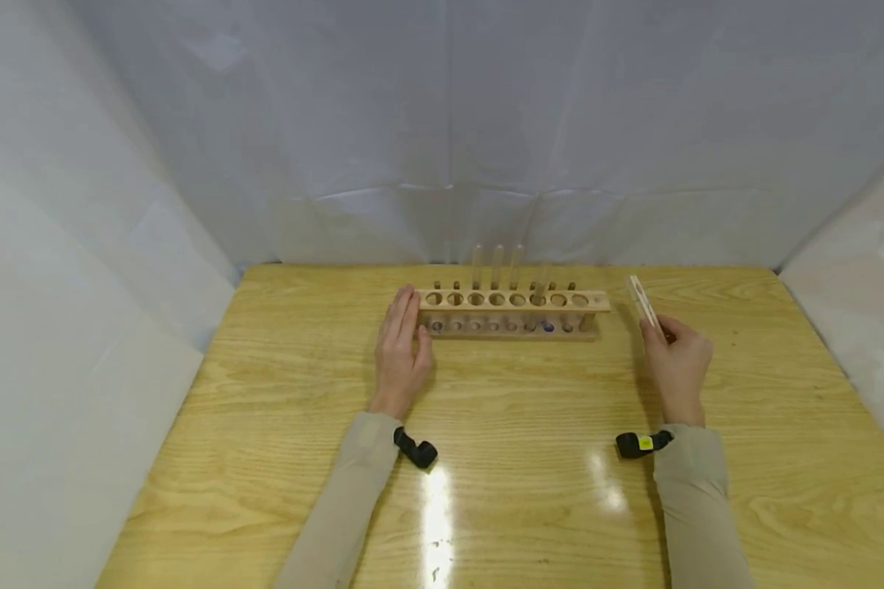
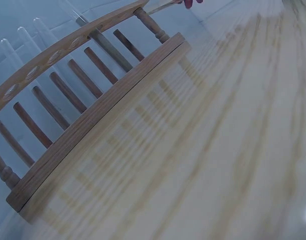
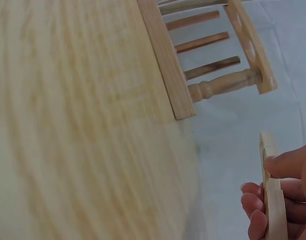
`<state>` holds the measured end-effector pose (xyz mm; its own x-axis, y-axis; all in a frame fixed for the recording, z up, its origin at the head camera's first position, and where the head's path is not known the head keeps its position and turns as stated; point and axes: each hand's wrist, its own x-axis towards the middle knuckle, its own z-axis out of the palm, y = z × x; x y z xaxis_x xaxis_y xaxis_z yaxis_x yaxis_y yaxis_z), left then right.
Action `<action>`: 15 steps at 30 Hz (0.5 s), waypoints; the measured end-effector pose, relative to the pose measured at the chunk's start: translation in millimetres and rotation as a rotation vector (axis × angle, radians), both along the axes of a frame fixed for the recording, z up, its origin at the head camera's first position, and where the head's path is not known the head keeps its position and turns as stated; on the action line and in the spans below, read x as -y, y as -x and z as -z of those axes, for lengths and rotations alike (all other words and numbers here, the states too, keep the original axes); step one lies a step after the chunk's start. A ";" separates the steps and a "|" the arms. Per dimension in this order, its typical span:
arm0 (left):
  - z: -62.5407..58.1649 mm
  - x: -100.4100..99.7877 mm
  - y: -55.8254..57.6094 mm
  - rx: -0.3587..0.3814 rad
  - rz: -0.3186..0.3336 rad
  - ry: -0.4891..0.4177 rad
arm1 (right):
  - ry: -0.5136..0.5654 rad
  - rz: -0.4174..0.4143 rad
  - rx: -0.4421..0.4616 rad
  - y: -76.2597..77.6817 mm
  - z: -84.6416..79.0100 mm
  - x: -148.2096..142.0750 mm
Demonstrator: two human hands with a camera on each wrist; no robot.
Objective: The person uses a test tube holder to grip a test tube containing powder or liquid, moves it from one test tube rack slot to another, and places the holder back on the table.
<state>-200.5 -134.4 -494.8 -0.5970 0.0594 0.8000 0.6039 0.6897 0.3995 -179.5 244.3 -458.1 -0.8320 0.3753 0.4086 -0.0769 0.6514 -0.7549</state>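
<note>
A wooden test tube rack [image 1: 595, 304] stands near the table's back edge. My left hand [image 1: 400, 352] rests against its left end, fingers stretched out straight; the left wrist view does not show that hand. Several upright pegs line the rack's back, and three clear test tubes [image 1: 477, 262] sit upside down on them. Another test tube [image 1: 541, 282] stands in a hole right of the middle. To the right of the rack, my right hand [image 1: 678, 364] pinches a wooden test tube holder [image 3: 276, 210] between thumb and fingers. The holder points up and away, apart from the rack.
The wood-grain table [image 1: 530, 401] reflects light near its front. White sheeting [image 1: 597, 123] hangs behind the table and along both sides. A small purple spot [image 1: 548, 326] shows at the rack's lower board.
</note>
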 end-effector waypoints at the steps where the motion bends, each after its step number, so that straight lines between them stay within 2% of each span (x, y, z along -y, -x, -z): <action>1: 0.1 -0.1 0.2 -0.003 0.000 -0.001 | 0.000 0.002 0.007 0.0 0.9 -0.5; 15: 0.2 -0.5 0.3 0.003 -0.009 0.001 | 0.018 0.026 0.067 0.3 16.3 -7.6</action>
